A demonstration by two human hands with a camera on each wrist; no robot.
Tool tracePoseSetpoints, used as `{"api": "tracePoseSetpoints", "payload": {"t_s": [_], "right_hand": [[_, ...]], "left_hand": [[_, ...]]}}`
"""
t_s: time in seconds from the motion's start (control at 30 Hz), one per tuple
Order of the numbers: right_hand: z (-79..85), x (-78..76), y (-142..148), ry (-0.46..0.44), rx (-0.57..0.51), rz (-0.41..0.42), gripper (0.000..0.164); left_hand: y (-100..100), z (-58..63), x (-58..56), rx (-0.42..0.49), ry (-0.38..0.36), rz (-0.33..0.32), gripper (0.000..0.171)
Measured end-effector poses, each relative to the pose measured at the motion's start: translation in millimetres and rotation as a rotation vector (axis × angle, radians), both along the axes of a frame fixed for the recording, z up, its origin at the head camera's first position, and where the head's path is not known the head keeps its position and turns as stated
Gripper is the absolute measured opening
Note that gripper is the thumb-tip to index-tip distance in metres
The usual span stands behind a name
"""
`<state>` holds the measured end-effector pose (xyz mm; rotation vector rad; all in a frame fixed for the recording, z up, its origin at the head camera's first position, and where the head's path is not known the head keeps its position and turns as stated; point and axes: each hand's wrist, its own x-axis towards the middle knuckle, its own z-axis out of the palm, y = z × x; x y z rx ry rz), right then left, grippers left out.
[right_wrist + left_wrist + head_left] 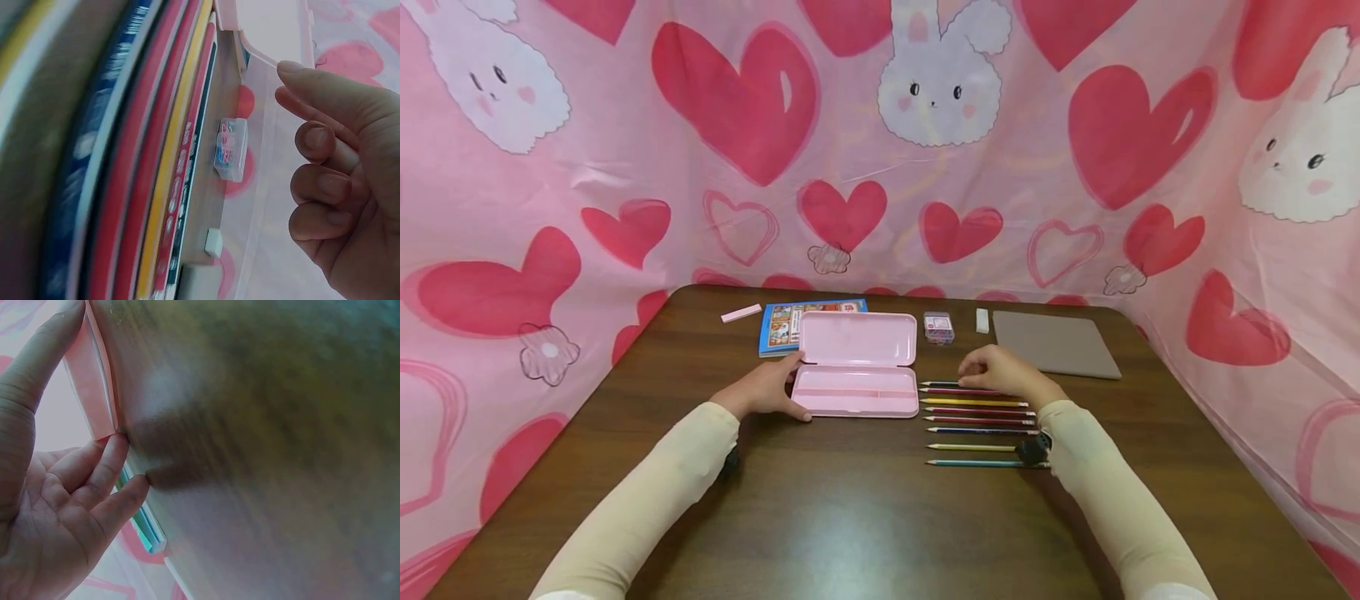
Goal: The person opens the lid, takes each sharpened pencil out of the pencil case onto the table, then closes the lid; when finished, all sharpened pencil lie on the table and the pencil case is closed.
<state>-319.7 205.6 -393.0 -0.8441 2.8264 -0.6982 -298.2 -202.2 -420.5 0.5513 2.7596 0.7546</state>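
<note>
An open pink pencil case (855,414) lies on the table with its lid (859,337) tipped back. My left hand (766,389) holds its left end, thumb at the front corner and fingers at the rear; the left wrist view shows the thumb and fingertips against the pink side (94,381). To the right of the case, several pencils lie in a row, among them a yellow pencil (973,402), a dark blue pencil (977,431) and a teal pencil (973,462). Above the far pencils hovers my right hand (1003,371), fingers loosely bent and nothing between them.
Behind the case lies a blue picture-covered book (778,329), with a pink strip (741,313) to its left. A small clear box (938,327), a white eraser (982,320) and a grey-brown flat pad (1056,343) sit toward the back right. Patterned fabric surrounds the table's back and sides.
</note>
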Motion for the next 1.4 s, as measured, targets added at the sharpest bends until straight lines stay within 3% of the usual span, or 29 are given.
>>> {"api": "tracePoseSetpoints", "payload": {"t_s": [0.33, 0.6, 0.77, 1.03, 1.2, 1.4], "right_hand": [[-5.5, -32.1, -23.6, -0.054, -0.115, -0.033, 0.018], [-10.5, -50.6, -37.5, -0.052, -0.267, -0.031, 0.035], [-10.0, -55.3, -45.0, -0.129, -0.427, -0.008, 0.044], [-5.0, -51.3, -52.6, -0.223, -0.536, -0.023, 0.048], [-0.4, -44.5, -59.5, -0.183, -0.535, 0.018, 0.05], [10.1, -22.6, -66.6, -0.09, -0.461, 0.077, 0.045]], "left_hand": [[5.7, -4.3, 0.6, -0.018, -0.024, 0.011, 0.112], [10.2, -2.0, 2.4, -0.004, -0.051, 0.019, 0.112], [13.0, -3.8, 1.0, -0.009, -0.024, 0.008, 0.112], [16.1, -3.7, 1.4, 0.026, -0.021, 0.026, 0.112], [11.0, -0.2, 2.2, -0.002, -0.013, 0.055, 0.118], [5.0, 2.9, 3.0, 0.003, -0.013, 0.071, 0.127]]}}
